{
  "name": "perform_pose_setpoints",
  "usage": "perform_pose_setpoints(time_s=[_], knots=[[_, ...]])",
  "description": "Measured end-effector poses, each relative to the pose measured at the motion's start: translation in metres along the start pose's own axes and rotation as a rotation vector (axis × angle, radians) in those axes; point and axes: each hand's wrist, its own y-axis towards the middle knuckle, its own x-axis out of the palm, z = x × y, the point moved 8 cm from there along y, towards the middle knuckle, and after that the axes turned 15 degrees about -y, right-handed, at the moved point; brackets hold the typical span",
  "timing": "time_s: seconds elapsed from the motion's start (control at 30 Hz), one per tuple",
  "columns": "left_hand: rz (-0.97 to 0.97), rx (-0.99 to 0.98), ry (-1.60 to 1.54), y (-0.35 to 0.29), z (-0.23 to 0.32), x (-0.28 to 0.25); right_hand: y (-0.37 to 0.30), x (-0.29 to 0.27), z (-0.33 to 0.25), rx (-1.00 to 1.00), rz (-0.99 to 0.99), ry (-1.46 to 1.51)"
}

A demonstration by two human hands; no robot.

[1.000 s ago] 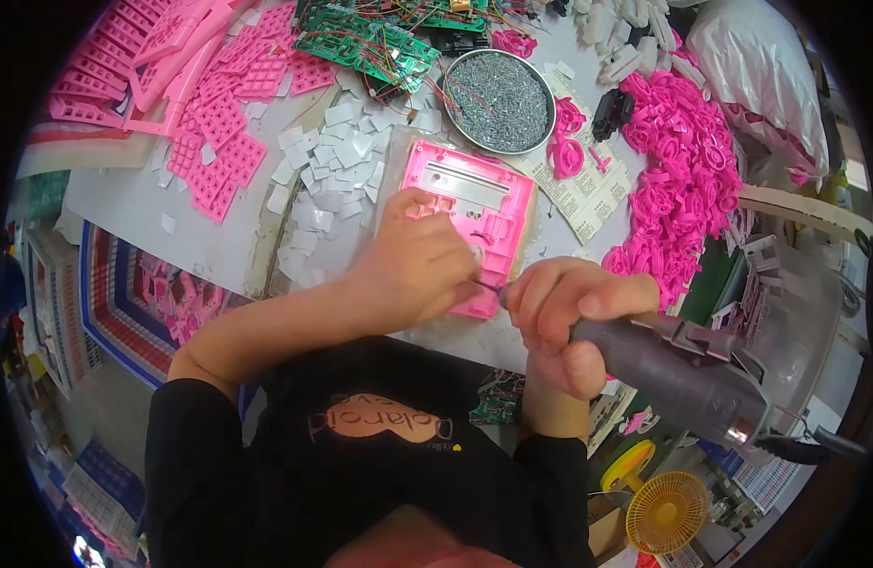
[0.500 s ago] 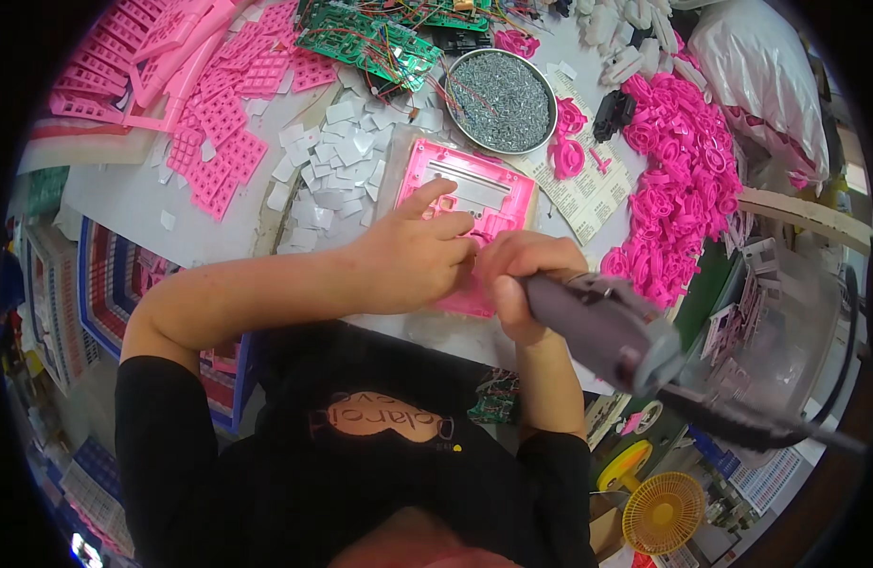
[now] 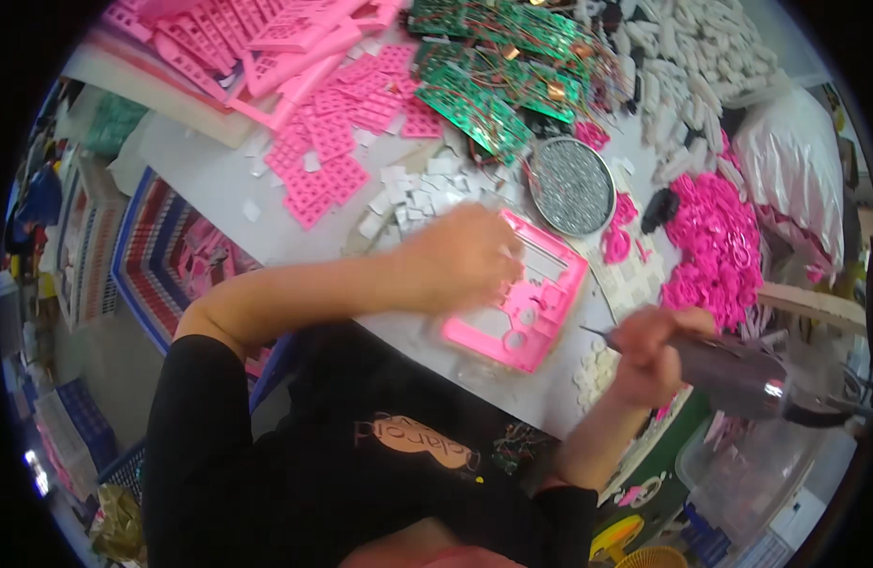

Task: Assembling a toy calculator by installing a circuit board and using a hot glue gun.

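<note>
Head view: left hand [image 3: 460,260], fingers curled, presses the thin pink moulded plastic frame [image 3: 522,301] flat on the white table [image 3: 219,185]. Right hand [image 3: 650,352] fist-grips a grey electric screwdriver [image 3: 739,374]. The frame looks light, stiff, brittle; best held by its edges.

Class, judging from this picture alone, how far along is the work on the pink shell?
Done: cannot tell which screws are in. In hand: the left hand rests on the pink shell; the right hand holds the electric screwdriver lifted off it. Left: green circuit boards and pink keypads lie piled, unassembled.
</note>
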Motion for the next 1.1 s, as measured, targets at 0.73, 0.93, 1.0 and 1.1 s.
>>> perform_pose_setpoints(time_s=[0.73,0.93,1.0,1.1], knots=[[0.474,-0.494,0.451,0.061,-0.120,-0.152,0.005,-0.039,0.010,0.168,0.196,-0.014],[0.471,-0.571,0.524,0.057,-0.116,-0.155,-0.001,-0.043,-0.003,0.127,0.124,0.007],[0.580,-0.447,0.418,0.051,-0.092,-0.156,-0.005,-0.048,-0.010,0.086,0.153,-0.059],[0.818,-0.160,0.037,0.035,-0.062,-0.168,-0.003,-0.061,-0.044,-0.113,0.484,-0.464]])
